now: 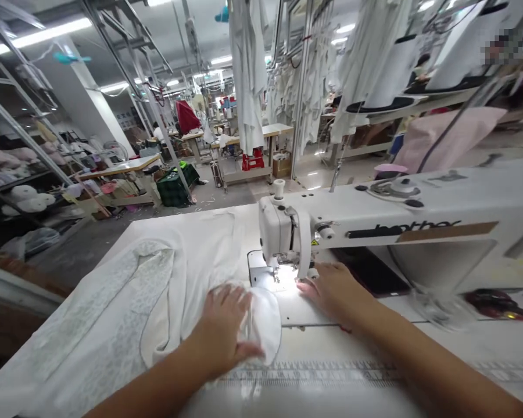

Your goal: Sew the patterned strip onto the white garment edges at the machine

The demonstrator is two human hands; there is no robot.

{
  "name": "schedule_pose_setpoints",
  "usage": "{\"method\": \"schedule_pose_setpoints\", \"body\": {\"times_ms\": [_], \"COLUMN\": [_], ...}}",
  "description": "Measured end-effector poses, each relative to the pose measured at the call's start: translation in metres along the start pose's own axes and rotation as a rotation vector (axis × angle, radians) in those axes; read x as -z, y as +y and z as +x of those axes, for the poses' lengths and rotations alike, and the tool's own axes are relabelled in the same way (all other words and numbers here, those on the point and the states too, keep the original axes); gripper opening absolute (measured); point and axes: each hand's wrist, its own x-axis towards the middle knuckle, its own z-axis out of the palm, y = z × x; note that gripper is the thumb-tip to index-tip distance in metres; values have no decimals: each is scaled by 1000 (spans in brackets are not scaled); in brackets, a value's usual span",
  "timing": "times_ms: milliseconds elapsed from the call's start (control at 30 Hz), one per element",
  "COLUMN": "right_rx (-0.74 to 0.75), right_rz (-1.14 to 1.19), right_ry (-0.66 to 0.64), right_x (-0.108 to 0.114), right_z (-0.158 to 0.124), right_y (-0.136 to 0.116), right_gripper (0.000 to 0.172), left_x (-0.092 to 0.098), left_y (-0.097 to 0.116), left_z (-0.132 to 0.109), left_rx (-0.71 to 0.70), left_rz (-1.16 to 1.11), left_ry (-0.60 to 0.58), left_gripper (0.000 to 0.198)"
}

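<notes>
A white sewing machine (pixel 283 223) stands with its lamp glaring over the needle area. White fabric with a rounded, dark-edged piece (pixel 268 325) lies left of the needle plate (pixel 261 273). My left hand (pixel 224 325) rests on this fabric, fingers spread and thumb apart. Beside the presser foot is my right hand (pixel 331 284), its fingers drawn together near the needle; glare and the machine hide what they pinch, if anything. More of the white garment, with a patterned inner side (pixel 131 302), spreads over the left of the table.
A printed ruler strip (pixel 314 374) runs along the table's front. Behind my right hand a dark phone-like slab (pixel 375 270) lies under the machine arm. A dark red object (pixel 499 305) sits at the right. Thread cones (pixel 392 72) and hanging white garments (pixel 248 75) stand beyond.
</notes>
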Motion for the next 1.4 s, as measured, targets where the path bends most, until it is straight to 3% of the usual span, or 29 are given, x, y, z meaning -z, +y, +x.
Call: {"method": "schedule_pose_setpoints", "body": {"times_ms": [67, 100, 200, 267, 367, 433, 533, 733, 867, 1033, 1133, 1233, 1300, 1400], "right_rx": [52, 79, 134, 160, 211, 218, 180, 135, 110, 127, 72, -143, -277, -373], "right_rz": [12, 22, 34, 62, 219, 343, 466, 566, 603, 597, 463, 162, -56, -170], "right_ry": [-73, -98, -140, -157, -166, -154, -99, -32, -24, 22, 109, 191, 119, 12], "right_x": [6, 10, 20, 25, 22, 16, 3, -14, -18, -18, -8, 8, 18, 23], "right_z": [-3, -5, -19, -35, -63, -77, -87, -87, -87, -88, -84, -76, -71, -67], "right_y": [-6, -10, -28, -40, -53, -57, -59, -59, -58, -58, -31, 17, 48, 74], "right_gripper": [19, 18, 16, 15, 19, 25, 30, 30, 29, 28, 31, 37, 40, 48], "left_x": [-2, -4, -11, -11, -1, 7, 11, -3, -2, 4, 7, 7, 6, 6], "left_y": [5, 8, 12, 11, 8, 5, 0, -9, -8, -6, -4, -2, -2, -5], "left_z": [-27, -38, -55, -60, -64, -65, -65, -69, -69, -69, -71, -71, -71, -70], "left_rx": [50, 69, 79, 134, 489, 742, 847, 784, 768, 894, 998, 987, 986, 1075], "left_rz": [-57, -83, -284, -633, -1381, -1770, -2038, -2116, -2150, -2012, -1858, -1791, -1761, -1652], "left_ry": [-69, -71, 18, 151, 336, 356, 350, 314, 283, 405, 490, 491, 453, 403], "left_gripper": [106, 104, 71, 52, 44, 47, 48, 55, 55, 53, 52, 50, 48, 44]}}
